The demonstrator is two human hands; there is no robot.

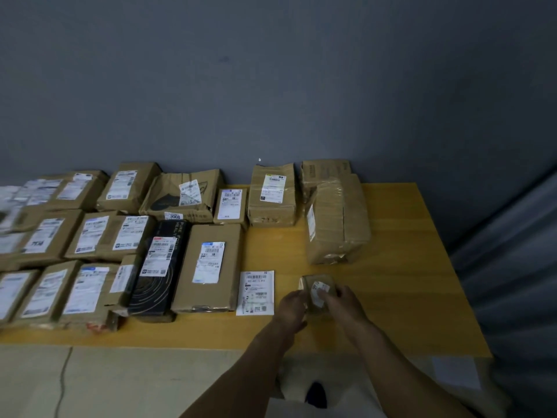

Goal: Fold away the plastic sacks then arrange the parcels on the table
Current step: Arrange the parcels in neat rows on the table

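Note:
A small brown parcel (316, 283) with a white label sits on the wooden table (407, 282) near its front edge. My left hand (291, 310) grips its left side and my right hand (340, 300) grips its right side, fingers over the label. A flat white labelled packet (256, 292) lies just left of them. Several brown labelled parcels fill the table's left half in rows, among them a tall carton (209, 267) and a black box (159, 267). No plastic sack is in view.
A taped brown parcel (337, 224) stands behind my hands, with two more cartons (272, 194) against the grey wall. The table's right edge lies by a grey curtain (512, 267). Pale floor and a thin cable (61, 384) show below the table front.

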